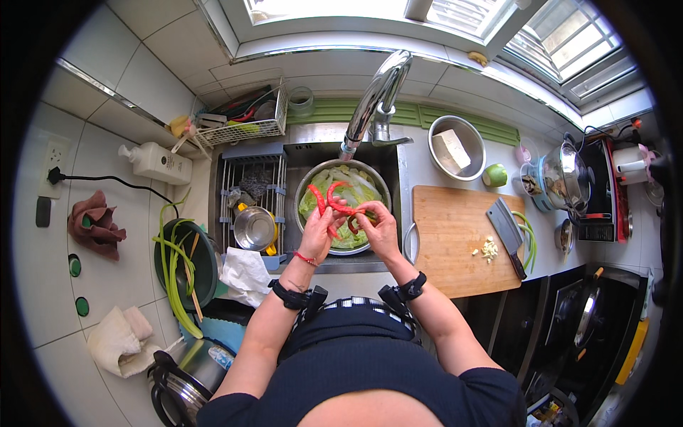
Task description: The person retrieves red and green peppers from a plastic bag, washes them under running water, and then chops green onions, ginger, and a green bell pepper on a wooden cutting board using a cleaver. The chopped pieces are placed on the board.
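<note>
Several red chili peppers [338, 202] are held between my two hands, over a metal basin [389, 196] of leafy cabbage [349, 178] in the sink. My left hand [319, 230] grips the peppers from below, their curved ends pointing up past the fingers. At the stem ends, my right hand [380, 228] pinches the chilies with thumb and fingertips. Green stems show near that grip, partly hidden by the fingers. Above the basin's far rim hangs the spout of a chrome faucet [368, 107].
On the right, a wooden cutting board [448, 240] carries a cleaver [504, 227] and chopped garlic [489, 249]. Behind it stands a metal bowl with a white block of tofu [451, 151]. A rack [256, 181] holding a small steel pot [254, 228] fills the sink's left side. Green stalks [173, 267] lie across a dark bowl [205, 256].
</note>
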`<act>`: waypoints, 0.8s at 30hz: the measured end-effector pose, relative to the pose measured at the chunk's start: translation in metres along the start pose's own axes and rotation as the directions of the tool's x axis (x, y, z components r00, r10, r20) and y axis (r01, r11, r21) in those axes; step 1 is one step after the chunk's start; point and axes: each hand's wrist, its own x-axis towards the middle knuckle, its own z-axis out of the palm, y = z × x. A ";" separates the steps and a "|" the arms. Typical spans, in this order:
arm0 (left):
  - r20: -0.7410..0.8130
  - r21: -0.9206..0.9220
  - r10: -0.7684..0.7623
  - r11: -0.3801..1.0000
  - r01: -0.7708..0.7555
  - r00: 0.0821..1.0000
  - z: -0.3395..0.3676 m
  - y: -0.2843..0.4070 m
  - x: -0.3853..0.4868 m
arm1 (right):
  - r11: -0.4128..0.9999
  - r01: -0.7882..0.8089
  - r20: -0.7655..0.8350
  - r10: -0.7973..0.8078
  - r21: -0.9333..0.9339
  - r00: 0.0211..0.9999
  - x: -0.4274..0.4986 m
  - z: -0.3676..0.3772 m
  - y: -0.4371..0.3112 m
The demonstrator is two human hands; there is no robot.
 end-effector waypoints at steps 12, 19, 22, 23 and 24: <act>0.318 0.796 0.197 0.475 -0.374 0.927 0.000 0.031 -0.004 | 0.984 -0.175 0.194 0.165 0.035 0.967 0.013 -0.023 -0.018; 0.366 0.867 0.175 0.293 -0.404 0.914 -0.012 0.030 -0.004 | 0.916 -0.388 0.496 0.293 0.099 0.817 0.010 -0.029 -0.036; 0.336 0.891 0.138 0.273 -0.362 0.932 -0.020 0.029 -0.004 | 0.920 -0.383 0.503 0.292 0.086 0.813 0.011 -0.028 -0.034; 0.313 0.902 0.120 0.272 -0.334 0.942 -0.020 0.030 -0.005 | 0.938 -0.336 0.489 0.254 0.085 0.834 0.012 -0.028 -0.032; 0.306 0.922 0.105 0.215 -0.322 0.946 -0.019 0.032 -0.007 | 0.954 -0.291 0.468 0.227 0.067 0.854 0.012 -0.028 -0.031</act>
